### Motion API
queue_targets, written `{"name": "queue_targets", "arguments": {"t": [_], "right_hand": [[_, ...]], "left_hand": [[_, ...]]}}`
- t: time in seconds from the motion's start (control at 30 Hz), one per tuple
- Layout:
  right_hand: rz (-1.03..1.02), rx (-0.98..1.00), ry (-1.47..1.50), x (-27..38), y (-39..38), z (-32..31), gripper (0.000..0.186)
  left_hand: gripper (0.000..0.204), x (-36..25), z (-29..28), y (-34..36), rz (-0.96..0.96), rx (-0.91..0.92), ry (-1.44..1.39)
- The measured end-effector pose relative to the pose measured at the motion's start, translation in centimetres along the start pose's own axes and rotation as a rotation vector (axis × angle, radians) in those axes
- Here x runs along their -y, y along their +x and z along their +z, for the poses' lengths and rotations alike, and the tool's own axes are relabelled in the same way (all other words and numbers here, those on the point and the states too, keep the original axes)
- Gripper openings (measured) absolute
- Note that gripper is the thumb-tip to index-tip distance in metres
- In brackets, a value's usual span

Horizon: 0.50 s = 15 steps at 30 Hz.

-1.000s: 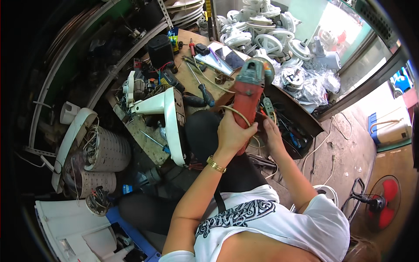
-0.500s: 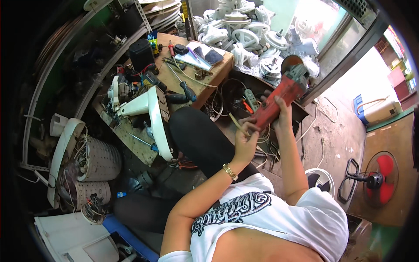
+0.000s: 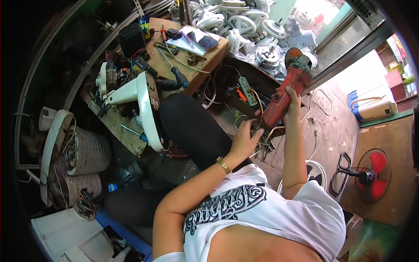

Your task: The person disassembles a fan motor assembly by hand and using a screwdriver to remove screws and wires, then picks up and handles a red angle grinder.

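Note:
My right hand (image 3: 291, 105) is wrapped round the body of a worn red angle grinder (image 3: 286, 94), tilted with its brown disc (image 3: 292, 56) up and away from me. Just below the grinder's rear end is my left hand (image 3: 245, 142), a gold watch (image 3: 224, 165) on its wrist. Its fingers are bent but apart, with no clear hold on anything. A pale cord (image 3: 274, 130) runs close by these fingers, partly hidden behind the hand. Beyond the hands, a grey-green power strip (image 3: 247, 91) lies in a dark open box.
A wooden table (image 3: 208, 72) at upper left carries screwdrivers, pliers and a phone. White fan parts (image 3: 244, 25) are heaped behind. A white fan base (image 3: 149, 111) stands beside my knee. Cables (image 3: 321, 98) cross the floor at right, near a red-bladed fan (image 3: 374, 172).
The whole view has shifted, with the scene now sitting further left and up. The grinder has moved to the right. The pale cord no longer lies across my left hand's fingers.

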State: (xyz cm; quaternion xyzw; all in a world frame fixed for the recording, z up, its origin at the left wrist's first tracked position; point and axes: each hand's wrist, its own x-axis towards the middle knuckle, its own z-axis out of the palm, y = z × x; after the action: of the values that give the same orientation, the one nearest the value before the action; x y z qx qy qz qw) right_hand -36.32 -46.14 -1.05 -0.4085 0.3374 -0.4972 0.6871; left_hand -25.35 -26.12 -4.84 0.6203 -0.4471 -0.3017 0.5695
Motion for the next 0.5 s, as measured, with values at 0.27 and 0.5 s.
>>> {"name": "queue_targets", "arguments": {"t": [0.27, 0.5], "right_hand": [[0.134, -0.029, -0.036, -4.5, -1.4, -0.3, 0.040], [0.062, 0.056, -0.182, -7.1, -0.4, 0.2, 0.039]], "left_hand": [[0.035, 2.0, 0.5, -0.6, -0.145, 0.148, 0.084], [0.035, 3.9, -0.9, -1.6, -0.183, 0.199, 0.105]]}}
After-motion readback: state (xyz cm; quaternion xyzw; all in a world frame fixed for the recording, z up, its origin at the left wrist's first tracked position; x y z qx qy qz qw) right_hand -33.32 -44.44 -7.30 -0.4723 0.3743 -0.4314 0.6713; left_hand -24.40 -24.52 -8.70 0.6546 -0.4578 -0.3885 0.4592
